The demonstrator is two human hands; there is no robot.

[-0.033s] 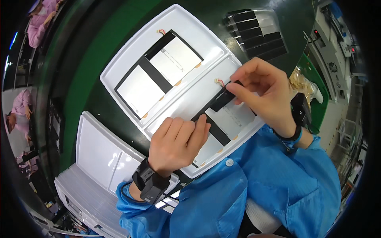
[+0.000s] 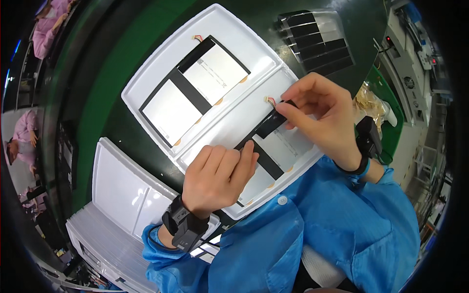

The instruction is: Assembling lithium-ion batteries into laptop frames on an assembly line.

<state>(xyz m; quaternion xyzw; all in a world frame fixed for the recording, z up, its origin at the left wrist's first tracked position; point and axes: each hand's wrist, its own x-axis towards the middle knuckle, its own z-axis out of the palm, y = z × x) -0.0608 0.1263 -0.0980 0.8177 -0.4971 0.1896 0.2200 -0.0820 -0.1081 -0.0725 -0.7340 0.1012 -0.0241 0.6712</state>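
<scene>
A white two-bay plastic tray (image 2: 134, 80) holds two flat battery packs with white cells and black tape bands. The battery pack in the far bay (image 2: 215, 73) lies flat, its small wired connector sticking out. In the near bay is the second battery pack (image 2: 290, 146), partly covered by my hands. My left hand (image 2: 215, 176) is closed, with a fingertip pressed on this pack's black edge. Between the thumb and index finger of my right hand (image 2: 325, 115) is the end of a black tape strip (image 2: 271, 123), along the near pack's far edge, beside its connector (image 2: 269, 100).
Beyond the tray at the right lies a clear sheet with several black strips (image 2: 317, 41). A stack of white trays (image 2: 105, 239) stands at the lower left. On the right are a green bin (image 2: 391, 93) and equipment. People in pink work at the far left.
My right hand and the end of the black tape strip have shifted very slightly left. The tray has moved a trace left too; my left hand stays pressed in place.
</scene>
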